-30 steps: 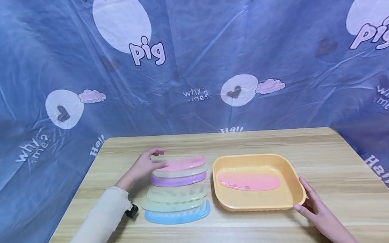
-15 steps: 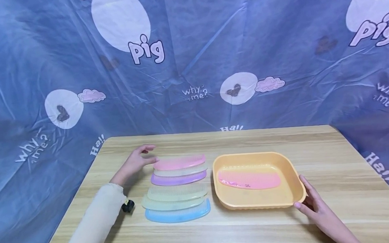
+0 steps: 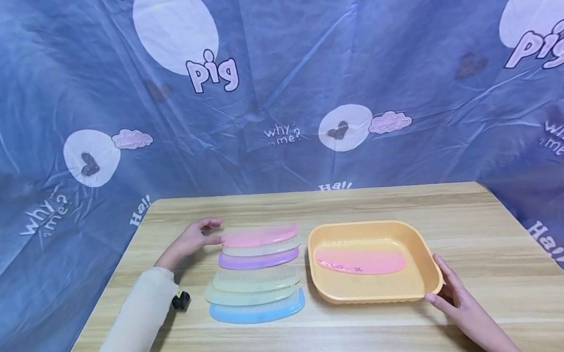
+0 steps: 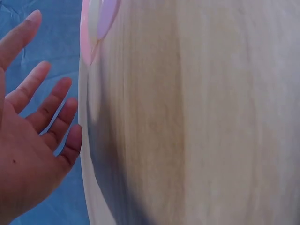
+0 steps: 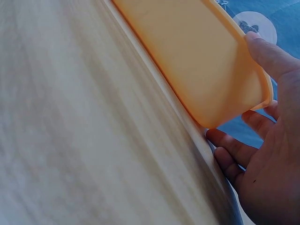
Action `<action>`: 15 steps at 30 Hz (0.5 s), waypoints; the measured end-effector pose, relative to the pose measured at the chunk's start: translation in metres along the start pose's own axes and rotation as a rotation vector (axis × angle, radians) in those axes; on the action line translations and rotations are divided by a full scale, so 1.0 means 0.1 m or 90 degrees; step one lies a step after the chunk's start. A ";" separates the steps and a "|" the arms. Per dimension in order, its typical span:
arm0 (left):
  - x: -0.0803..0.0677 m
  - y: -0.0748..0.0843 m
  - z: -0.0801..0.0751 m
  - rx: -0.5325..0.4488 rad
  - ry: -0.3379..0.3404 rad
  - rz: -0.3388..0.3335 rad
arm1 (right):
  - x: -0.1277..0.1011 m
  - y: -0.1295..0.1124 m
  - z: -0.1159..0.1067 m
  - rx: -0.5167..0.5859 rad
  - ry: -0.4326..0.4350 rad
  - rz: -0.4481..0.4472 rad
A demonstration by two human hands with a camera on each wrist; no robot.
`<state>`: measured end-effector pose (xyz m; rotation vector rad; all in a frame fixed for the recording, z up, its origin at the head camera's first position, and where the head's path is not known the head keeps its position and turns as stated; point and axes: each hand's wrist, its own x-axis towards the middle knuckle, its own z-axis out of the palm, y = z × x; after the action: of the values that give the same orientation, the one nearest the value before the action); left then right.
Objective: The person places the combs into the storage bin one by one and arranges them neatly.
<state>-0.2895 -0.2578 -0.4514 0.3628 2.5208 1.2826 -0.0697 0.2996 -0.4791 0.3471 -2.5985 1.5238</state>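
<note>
Left hand [image 3: 194, 239] backed off pink comb [image 3: 260, 235], fingers [image 4: 44, 101] straight.

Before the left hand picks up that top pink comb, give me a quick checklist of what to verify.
1. Left hand open, fingers straight: ok.
2. Left hand gripping the pink comb in the row: not ok, only beside its end.
3. Right hand steadying the tray at its near corner: ok.
4. Room in the tray beside the comb already inside: ok.
5. Pink comb free of the pale comb below it: cannot tell, they overlap.
</note>
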 end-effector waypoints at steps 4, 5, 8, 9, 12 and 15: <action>0.01 -0.04 0.00 0.005 -0.013 0.003 | 0.00 0.00 0.00 0.008 -0.003 -0.001; 0.01 -0.05 0.00 0.006 -0.015 0.002 | 0.00 0.00 0.00 0.012 -0.004 -0.002; 0.02 -0.08 0.01 0.018 -0.020 0.011 | 0.00 0.01 0.00 0.023 -0.005 -0.007; 0.03 -0.10 0.01 0.021 -0.022 0.015 | 0.00 0.01 -0.01 0.025 -0.004 -0.011; 0.05 -0.12 0.02 0.026 -0.031 0.025 | 0.00 0.03 -0.01 0.024 0.002 -0.017; 0.07 -0.12 0.04 0.035 -0.036 0.024 | 0.00 0.04 -0.01 0.018 0.008 -0.022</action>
<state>-0.2956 -0.2591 -0.4642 0.4556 2.5167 1.2007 -0.0711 0.3023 -0.4825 0.3813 -2.5504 1.5468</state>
